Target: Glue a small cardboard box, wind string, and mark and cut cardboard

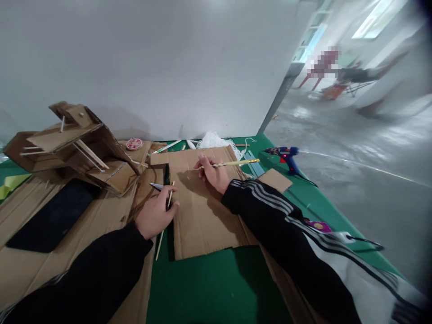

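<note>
My right hand [212, 173] is closed round a yellow patterned pencil [236, 163], whose eraser end points right. It is above a flat cardboard sheet [202, 220] on the green table. At the sheet's left edge, my left hand [157, 213] pinches a thin wooden stick [159, 245] between thumb and fingers. A pointed metal blade [155, 185] shows beyond those fingers; its handle is hidden, so I cannot tell whether the hand grips it too. Left of that hand stands a folded cardboard structure [116, 175] with sticks through it.
A black tablet [54, 216] lies on cardboard at the left. White string [212, 140] is heaped by the wall, with a red-and-white round spool [134, 144] farther left. To the right are a blue glue gun [288, 158], a small cardboard piece [276, 180] and a purple item [320, 226].
</note>
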Demonstrator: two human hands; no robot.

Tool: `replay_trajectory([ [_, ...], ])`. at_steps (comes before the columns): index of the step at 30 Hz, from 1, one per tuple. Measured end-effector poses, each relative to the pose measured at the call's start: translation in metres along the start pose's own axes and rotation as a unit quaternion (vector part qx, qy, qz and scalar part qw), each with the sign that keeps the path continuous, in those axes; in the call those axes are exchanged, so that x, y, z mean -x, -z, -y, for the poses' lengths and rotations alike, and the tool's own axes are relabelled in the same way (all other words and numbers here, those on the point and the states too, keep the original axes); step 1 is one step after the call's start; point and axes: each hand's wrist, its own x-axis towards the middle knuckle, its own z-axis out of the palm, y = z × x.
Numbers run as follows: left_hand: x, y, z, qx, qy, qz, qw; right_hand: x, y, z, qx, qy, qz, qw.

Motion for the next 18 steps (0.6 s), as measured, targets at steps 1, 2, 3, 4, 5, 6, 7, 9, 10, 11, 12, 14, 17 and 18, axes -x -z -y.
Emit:
replay_trajectory([
  [1, -0.001, -0.001, 0.003, 0.026, 0.002, 0.009, 1.0, 0.001, 0.0, 0.003, 0.013, 0.007, 0.005, 1.0],
  [2, -0.003, -0.002, 0.005, 0.054, 0.004, 0.015, 0.998, 0.002, 0.001, 0.006, 0.029, 0.016, 0.011, 0.999],
  [3, -0.004, -0.003, 0.007, 0.084, 0.005, 0.019, 0.996, 0.004, 0.003, 0.01, 0.048, 0.026, 0.016, 0.998],
  [4, -0.005, -0.004, 0.007, 0.116, 0.005, 0.021, 0.993, 0.008, 0.006, 0.014, 0.07, 0.037, 0.018, 0.997],
  [5, -0.006, -0.005, 0.008, 0.147, 0.004, 0.021, 0.989, 0.013, 0.01, 0.019, 0.093, 0.048, 0.018, 0.994],
  [6, -0.007, -0.006, 0.007, 0.177, 0.002, 0.019, 0.984, 0.019, 0.016, 0.024, 0.117, 0.058, 0.017, 0.991],
  [7, -0.007, -0.006, 0.006, 0.205, 0.001, 0.018, 0.979, 0.027, 0.023, 0.029, 0.14, 0.067, 0.016, 0.988],
  [9, -0.007, -0.004, 0.002, 0.252, -0.004, 0.015, 0.968, 0.046, 0.041, 0.039, 0.176, 0.084, 0.019, 0.981],
  [10, -0.007, -0.002, -0.001, 0.27, -0.007, 0.012, 0.963, 0.057, 0.052, 0.044, 0.19, 0.093, 0.019, 0.977],
  [11, -0.006, 0.001, -0.004, 0.286, -0.012, 0.008, 0.958, 0.069, 0.062, 0.048, 0.2, 0.104, 0.019, 0.974],
  [12, -0.005, 0.004, -0.006, 0.298, -0.018, 0.001, 0.954, 0.08, 0.073, 0.051, 0.214, 0.12, 0.011, 0.969],
  [14, -0.003, 0.012, -0.012, 0.316, -0.032, -0.017, 0.948, 0.101, 0.093, 0.053, 0.271, 0.16, -0.042, 0.948],
  [17, 0.002, 0.025, -0.022, 0.332, -0.049, -0.04, 0.941, 0.125, 0.112, 0.052, 0.293, 0.136, -0.167, 0.931],
  [18, 0.004, 0.028, -0.026, 0.336, -0.053, -0.047, 0.939, 0.131, 0.115, 0.051, 0.28, 0.113, -0.194, 0.933],
])
